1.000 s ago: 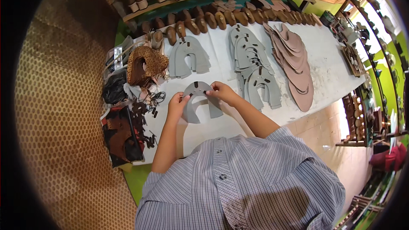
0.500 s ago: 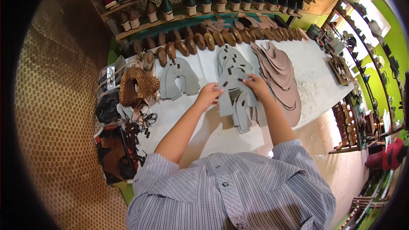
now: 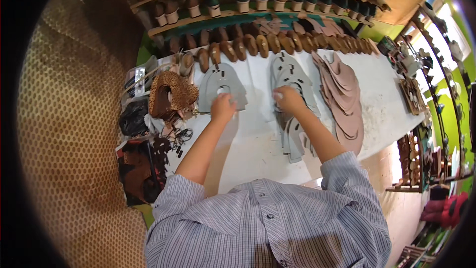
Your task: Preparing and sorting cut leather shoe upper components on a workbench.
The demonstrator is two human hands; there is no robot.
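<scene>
My left hand [image 3: 224,107] is over the front part of the left stack of grey, arch-shaped shoe upper pieces [image 3: 208,89]. Its fingers are smeared by motion, so their grip does not show. At the left edge of the middle stack of similar grey pieces [image 3: 286,69], my right hand [image 3: 288,99] has its fingers drawn together on a grey shoe upper piece. More grey pieces [image 3: 294,141] hang toward me below that hand. Small dark marks or tabs dot the grey pieces. Right of my right forearm lies a fanned pile of pinkish-brown cut pieces [image 3: 343,94].
The white table [image 3: 243,164] carries a row of brown shoe forms [image 3: 263,44] along its back. Shelves of shoes [image 3: 260,0] stand behind. Leopard-print pieces [image 3: 171,94], a black bag [image 3: 134,117] and dark scraps crowd the left side. Further racks [image 3: 409,164] stand at the right.
My left hand has moved left from the middle grey pieces to the left stack. My right hand stays by the middle stack, nearer its left edge. The view has shifted slightly.
</scene>
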